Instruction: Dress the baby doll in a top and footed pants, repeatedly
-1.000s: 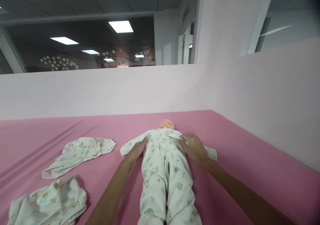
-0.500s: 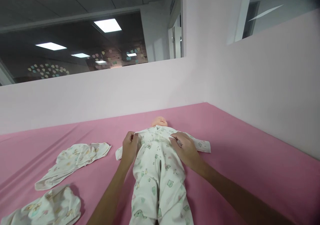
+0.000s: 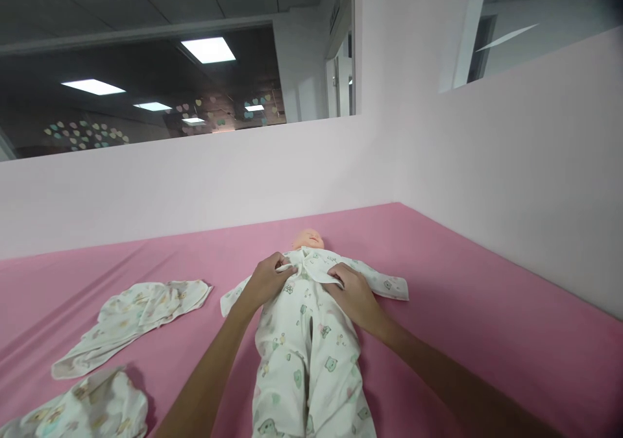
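Pinching the white printed top (image 3: 318,269) from both sides, the left hand (image 3: 267,281) and right hand (image 3: 354,292) meet cloth at a doll's chest, the centre of our clock. We see the left thumb and fingers closed on the front edge toward nine o'clock, the right likewise on a flap toward four; how much fabric lies inside each hold we cannot tell. The edges are thin and soft, so we judge that a shallow pinch could let one slip free. An uneven pull could skew the front and twist the doll, which lies face up with its head (image 3: 310,238) at twelve. The sleeves, stretched toward half past three and half past eight, could ride up if the front is tugged hard. Below, at six, we find the printed trousers (image 3: 277,353), close under the hands; fingers could catch their cloth along with the top. Farther out, between eight and nine, one loose garment (image 3: 141,315) lies well apart, while a crumpled garment (image 3: 104,402) at eight sits near the left forearm, where a drifting elbow could drag it across the pink sheet (image 3: 452,340).
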`<state>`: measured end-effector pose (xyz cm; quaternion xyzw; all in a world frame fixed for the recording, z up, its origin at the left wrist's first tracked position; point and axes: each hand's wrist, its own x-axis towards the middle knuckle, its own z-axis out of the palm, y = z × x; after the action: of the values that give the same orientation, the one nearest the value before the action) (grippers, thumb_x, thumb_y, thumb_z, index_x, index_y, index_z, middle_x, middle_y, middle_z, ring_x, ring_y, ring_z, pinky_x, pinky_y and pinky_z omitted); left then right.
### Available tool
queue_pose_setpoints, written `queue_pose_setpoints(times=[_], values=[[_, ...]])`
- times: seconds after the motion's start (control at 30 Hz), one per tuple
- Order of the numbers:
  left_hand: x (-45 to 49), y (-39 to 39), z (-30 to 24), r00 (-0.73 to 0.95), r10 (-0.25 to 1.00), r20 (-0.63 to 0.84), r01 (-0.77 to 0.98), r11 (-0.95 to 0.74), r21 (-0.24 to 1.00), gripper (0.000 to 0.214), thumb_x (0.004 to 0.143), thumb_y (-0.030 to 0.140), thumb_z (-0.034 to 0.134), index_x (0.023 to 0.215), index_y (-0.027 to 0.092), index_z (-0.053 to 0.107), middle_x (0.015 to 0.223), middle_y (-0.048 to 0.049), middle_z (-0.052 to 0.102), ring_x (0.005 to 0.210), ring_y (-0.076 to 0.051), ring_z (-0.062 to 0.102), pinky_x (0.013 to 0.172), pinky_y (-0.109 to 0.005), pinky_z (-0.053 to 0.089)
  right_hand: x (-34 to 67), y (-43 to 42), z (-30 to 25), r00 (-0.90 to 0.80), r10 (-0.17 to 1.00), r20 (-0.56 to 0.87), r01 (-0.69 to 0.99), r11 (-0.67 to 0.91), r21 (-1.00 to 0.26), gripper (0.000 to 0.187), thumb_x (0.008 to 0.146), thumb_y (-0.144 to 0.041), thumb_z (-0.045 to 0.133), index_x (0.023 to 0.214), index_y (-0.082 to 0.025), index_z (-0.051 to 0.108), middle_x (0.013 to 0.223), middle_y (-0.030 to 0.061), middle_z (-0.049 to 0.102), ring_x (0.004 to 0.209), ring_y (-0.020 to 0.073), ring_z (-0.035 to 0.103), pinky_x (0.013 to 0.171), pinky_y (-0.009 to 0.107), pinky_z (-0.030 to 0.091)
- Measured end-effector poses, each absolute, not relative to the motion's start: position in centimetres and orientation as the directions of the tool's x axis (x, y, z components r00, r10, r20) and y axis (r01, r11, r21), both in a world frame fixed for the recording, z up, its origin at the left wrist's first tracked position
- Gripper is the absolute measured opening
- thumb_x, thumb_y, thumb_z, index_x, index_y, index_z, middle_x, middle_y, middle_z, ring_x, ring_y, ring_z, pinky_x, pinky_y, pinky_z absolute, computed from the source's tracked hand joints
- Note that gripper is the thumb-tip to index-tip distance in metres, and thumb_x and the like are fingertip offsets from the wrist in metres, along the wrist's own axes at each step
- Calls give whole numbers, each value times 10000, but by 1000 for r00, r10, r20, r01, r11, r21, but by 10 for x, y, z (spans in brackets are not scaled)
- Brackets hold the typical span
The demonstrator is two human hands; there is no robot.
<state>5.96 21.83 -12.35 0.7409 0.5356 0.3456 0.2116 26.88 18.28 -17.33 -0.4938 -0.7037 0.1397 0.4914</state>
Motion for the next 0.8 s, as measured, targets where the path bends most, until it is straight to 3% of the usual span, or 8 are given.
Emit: queue_pose_setpoints(times=[0.17,0.3,0.47,0.7,0.8], values=[[61,224,-117,93,916,391,757,-320,570,249,847,461,463,764,227,449,682,27,514,638,-159,466,569,-260,310,274,185,-170,110,848,518,509,400,-762,125,799,-194,446,683,-219,486,645,-26,542,625,159,470,596,277,338],[67,230,-118,-1,889,457,750,-302,588,255,886,465,415,779,236,389,646,41,460,606,-157,448,574,-263,320,274,185,-170,181,841,509,479,377,-793,174,864,-304,439,725,-224,504,655,-22,519,634,167,475,603,283,353],[70,226,-118,47,862,505,711,-384,589,264,924,488,352,827,243,358,617,57,370,570,-151,413,564,-259,322,266,173,-169,94,757,647,611,469,-638,125,864,-289,479,757,-223,481,764,9,557,749,188,499,704,309,365],[31,182,-138,261,801,538,865,-442,239,196,916,390,365,809,236,423,814,-41,578,823,-237,520,713,-321,377,280,160,-183,-35,666,745,684,560,-468,139,882,-192,455,745,-217,456,695,-4,503,689,166,465,685,302,361],[20,177,-150,216,853,476,897,-366,249,68,865,279,409,843,235,455,820,-34,596,828,-236,534,720,-323,391,287,159,-200,-111,588,801,705,614,-354,119,866,-159,484,763,-214,460,712,-3,523,702,164,477,710,307,369]])
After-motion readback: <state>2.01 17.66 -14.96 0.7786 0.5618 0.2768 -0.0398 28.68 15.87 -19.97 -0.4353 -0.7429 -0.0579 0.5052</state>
